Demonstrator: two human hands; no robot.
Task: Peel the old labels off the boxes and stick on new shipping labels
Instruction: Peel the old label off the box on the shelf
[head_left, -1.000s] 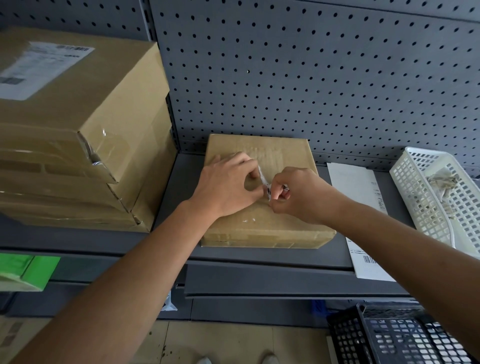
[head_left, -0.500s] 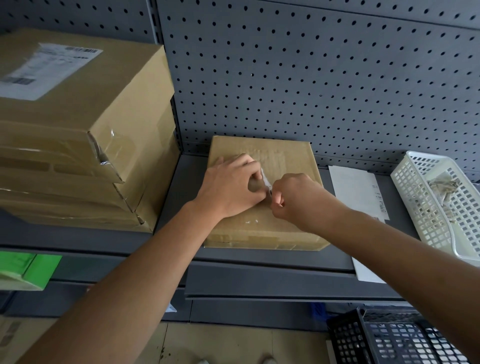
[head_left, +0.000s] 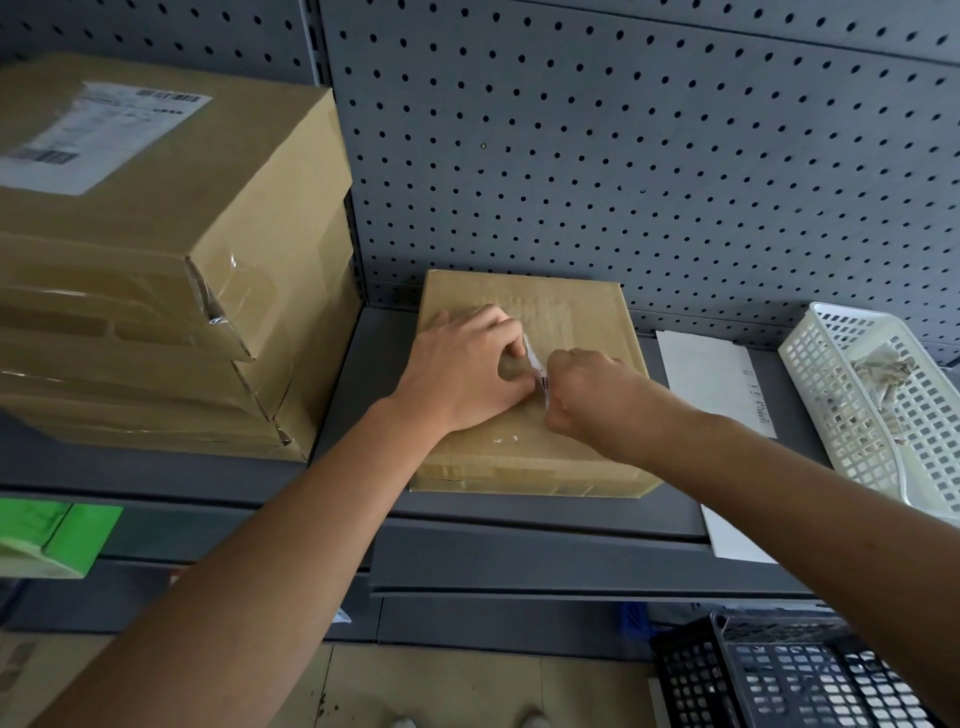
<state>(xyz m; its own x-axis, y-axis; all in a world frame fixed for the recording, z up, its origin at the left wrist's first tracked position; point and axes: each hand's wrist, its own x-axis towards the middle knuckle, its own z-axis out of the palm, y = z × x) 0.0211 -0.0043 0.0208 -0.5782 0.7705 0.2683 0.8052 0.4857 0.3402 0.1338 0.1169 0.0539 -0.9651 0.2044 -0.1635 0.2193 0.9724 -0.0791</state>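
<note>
the cardboard box (head_left: 582, 306) being worked on lies flat in the middle of the shelf (head_left: 374, 374), its back edge against the pegboard (head_left: 623, 156). most of its old label is off by the look of it: the top shows bare, scuffed card, and a few white flecks (head_left: 505, 440) are stuck near the front edge. what remains is a thin label strip (head_left: 536, 370) standing up between the two hands. the left hand (head_left: 462, 369) has its fingers curled and pinches the strip from the left; the right hand (head_left: 587, 389) is closed tight on its lower end. the knuckles hide the grips, so which hand does the pulling i can't say for sure.

so i'd judge the peeling of this box nearly finished, with no new label on it yet. a white label sheet (head_left: 711, 384) lies just beside the box toward the shelf's right end, hanging over the front edge. past it, a white basket (head_left: 831, 405) holds torn paper scraps (head_left: 878, 369).

at the shelf's left end stands a stack of boxes (head_left: 234, 249); the top one carries a shipping label (head_left: 98, 135), old or new i can't tell. below are a green carton (head_left: 52, 540) and a black crate (head_left: 779, 675). nothing blocks the hands.
</note>
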